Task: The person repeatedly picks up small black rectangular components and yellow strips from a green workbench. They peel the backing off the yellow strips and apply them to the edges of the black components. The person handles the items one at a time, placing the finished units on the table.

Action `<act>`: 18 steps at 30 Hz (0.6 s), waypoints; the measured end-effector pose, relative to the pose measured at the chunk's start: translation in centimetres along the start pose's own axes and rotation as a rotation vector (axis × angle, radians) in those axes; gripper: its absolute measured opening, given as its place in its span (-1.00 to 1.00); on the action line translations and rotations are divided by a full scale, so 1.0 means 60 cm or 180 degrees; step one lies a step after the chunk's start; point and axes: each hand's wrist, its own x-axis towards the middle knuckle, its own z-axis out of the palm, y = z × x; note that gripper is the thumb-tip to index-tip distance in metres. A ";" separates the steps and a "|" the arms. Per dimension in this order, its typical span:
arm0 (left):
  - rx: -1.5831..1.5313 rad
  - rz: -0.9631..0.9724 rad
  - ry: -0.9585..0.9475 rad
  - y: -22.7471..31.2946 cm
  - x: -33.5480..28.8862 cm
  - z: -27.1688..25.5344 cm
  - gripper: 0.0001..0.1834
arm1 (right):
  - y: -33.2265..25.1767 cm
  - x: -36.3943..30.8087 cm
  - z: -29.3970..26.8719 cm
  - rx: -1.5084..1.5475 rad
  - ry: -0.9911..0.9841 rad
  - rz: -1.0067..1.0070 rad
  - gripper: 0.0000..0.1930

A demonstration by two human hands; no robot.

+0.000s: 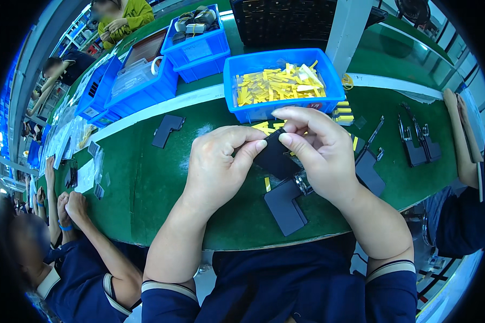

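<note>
Between my two hands is a flat black part (276, 157), held up over the green table. My left hand (215, 164) pinches its upper left edge between thumb and forefinger. At the upper right edge, the thumb and fingers of my right hand (324, 153) close on the same part. Just below it lies a dark L-shaped piece (286, 209) with a metal fitting at one end, partly covered by my right hand. Beside my right wrist rests another dark piece with a metal arm (368, 171). Whether a thin strip sits between my fingertips is too small to tell.
Ahead stands a blue bin (285, 110) full of yellow strips, with loose strips (344, 114) beside it. More dark pieces lie at left (170, 130) and right (419, 148). Other blue bins (145, 86) line the far left. A co-worker's hands (71, 207) rest at the left.
</note>
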 end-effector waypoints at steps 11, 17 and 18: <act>-0.0212 0.0027 0.0192 0.012 -0.006 -0.001 -0.87 | -0.017 0.003 -0.022 -0.0372 -0.0400 -0.0143 -0.87; -0.0495 -0.0406 0.0022 0.003 0.001 -0.008 -0.87 | -0.004 0.003 -0.013 0.0128 0.0182 0.0093 -0.89; -0.0533 -0.0455 0.0025 -0.001 0.001 -0.009 -0.87 | -0.001 0.005 -0.014 0.0095 0.0161 0.0074 -0.89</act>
